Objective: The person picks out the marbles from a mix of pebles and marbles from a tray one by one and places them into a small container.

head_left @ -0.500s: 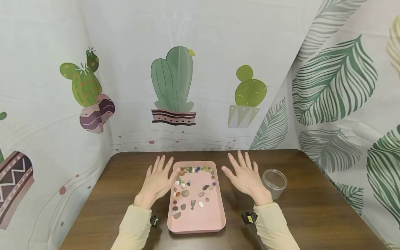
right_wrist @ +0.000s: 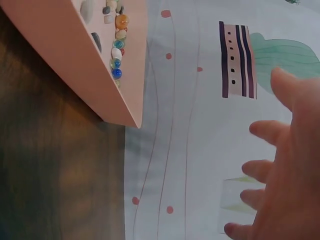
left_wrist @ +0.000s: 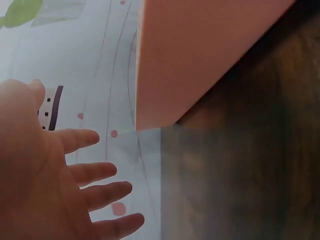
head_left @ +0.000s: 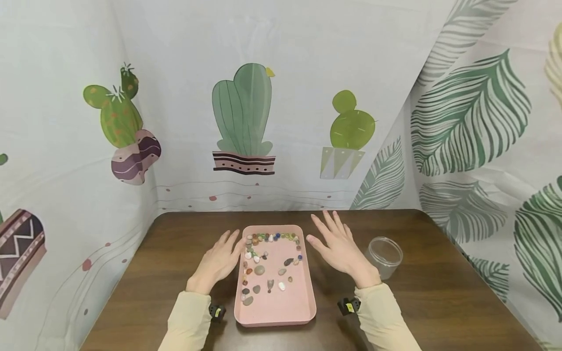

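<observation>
A pink rectangular tray (head_left: pixel 287 312) lies on the brown table, with small stones and glass marbles along its far and left sides. More pebbles, among them a white one (head_left: pixel 282 286) and a round grey one (head_left: pixel 259 270), lie around its middle. My left hand (head_left: pixel 217 263), fingers spread, hovers by the tray's left edge, the thumb overlapping the rim in the head view. On the other side my right hand (head_left: pixel 342 251) is held up with straight fingers, apart from the tray. Both hands hold nothing; the wrist views show their fingers extended beside the tray's walls.
A clear round jar (head_left: pixel 385 256) stands right of the tray, just beyond my right wrist. Behind the wooden table (head_left: pixel 145 292) hangs a white cloth (head_left: pixel 298 122) printed with cacti and leaves. A small black camera sits at each wrist.
My left hand has lowered slightly, its fingers closer together. The right hand has shifted a little to the left, towards the tray. Stones and jar stay in place.
</observation>
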Available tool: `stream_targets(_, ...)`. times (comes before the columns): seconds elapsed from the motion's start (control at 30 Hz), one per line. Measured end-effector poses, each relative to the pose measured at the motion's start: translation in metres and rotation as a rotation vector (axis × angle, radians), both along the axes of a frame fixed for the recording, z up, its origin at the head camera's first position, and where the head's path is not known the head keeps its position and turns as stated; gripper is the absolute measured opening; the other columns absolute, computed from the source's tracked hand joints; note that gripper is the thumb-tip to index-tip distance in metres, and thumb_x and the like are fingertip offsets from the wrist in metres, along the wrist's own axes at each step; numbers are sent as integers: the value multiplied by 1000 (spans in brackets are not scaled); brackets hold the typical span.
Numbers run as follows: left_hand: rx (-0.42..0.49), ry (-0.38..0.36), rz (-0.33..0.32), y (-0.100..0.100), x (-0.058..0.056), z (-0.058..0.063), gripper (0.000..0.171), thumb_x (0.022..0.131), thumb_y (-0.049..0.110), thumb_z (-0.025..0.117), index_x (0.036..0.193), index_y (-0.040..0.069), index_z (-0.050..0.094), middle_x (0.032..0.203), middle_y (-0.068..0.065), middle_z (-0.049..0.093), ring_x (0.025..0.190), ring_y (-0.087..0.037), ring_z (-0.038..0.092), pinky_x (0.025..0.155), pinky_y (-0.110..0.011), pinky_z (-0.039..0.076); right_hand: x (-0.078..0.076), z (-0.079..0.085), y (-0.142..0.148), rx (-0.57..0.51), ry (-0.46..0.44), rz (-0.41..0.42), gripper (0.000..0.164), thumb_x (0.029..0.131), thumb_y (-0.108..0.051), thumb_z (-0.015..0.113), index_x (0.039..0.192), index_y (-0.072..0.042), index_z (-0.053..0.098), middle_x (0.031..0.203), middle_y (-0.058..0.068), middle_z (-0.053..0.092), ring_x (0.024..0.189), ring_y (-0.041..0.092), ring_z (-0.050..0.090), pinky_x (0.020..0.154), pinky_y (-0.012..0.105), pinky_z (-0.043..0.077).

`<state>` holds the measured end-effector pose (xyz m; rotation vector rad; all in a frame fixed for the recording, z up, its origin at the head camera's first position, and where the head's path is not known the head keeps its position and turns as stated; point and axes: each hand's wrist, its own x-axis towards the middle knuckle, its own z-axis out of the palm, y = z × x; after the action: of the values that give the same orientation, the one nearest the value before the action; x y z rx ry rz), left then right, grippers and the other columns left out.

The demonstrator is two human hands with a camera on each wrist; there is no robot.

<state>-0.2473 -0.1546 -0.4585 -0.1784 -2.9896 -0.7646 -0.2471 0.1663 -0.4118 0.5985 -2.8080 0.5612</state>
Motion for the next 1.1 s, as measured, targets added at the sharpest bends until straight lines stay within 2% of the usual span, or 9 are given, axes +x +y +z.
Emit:
stream_targets(0.2, 43, -38, 13, -3, 0, -6, 72, 84, 65, 13, 137, 19, 29, 139, -12, 26, 120, -37, 31, 87, -59, 25, -2, 0, -3, -32, 27, 65, 58, 88, -52, 37, 138, -27, 23, 145, 5, 8, 131, 23, -4, 96, 55, 7)
stream_targets(0.4, 59, -14, 34, -3, -2, -12, 73, 84, 66, 16, 134, 17, 36, 134, -10, 35, 116, -37, 37, 85, -60, 27, -9, -1, -9, -25, 56, 148, 56, 88, -50, 39, 137, -24, 29, 144, 4, 13, 131, 21, 2, 97, 51, 10)
stream_targets(0.6, 90, 49, 22, -3, -2, -21, 59, 87, 55, 35, 126, 12, 46, 126, -10, 44, 111, -33, 43, 83, -56, 32, -18, -5, -13, 3, 148, 240, 49, 86, -39, 51, 131, -22, 40, 142, 6, 22, 130, 21, 11, 97, 49, 15)
stream_targets(0.7, 90, 87, 26, -2, -4, -27, 49, 88, 47, 42, 119, 11, 52, 118, -8, 50, 106, -31, 48, 80, -53, 36, -23, -7, -15, 15, 170, 281, 45, 86, -36, 53, 128, -21, 45, 140, 7, 26, 129, 24, 17, 96, 51, 18)
stream_targets(0.9, 112, 119, 58, 0, -5, -33, 35, 86, 42, 49, 106, 16, 59, 101, -2, 56, 93, -25, 55, 73, -48, 41, -33, -10, -24, -5, 149, 326, 39, 87, -34, 52, 123, -20, 50, 135, 8, 33, 124, 26, 27, 93, 53, 23)
stream_targets(1.1, 136, 131, 59, 1, -4, -37, 28, 86, 38, 52, 102, 17, 60, 96, 0, 59, 89, -22, 56, 71, -47, 41, -42, -12, -41, -17, 130, 340, 32, 86, -29, 55, 117, -20, 56, 132, 4, 38, 119, 22, 33, 90, 49, 27)
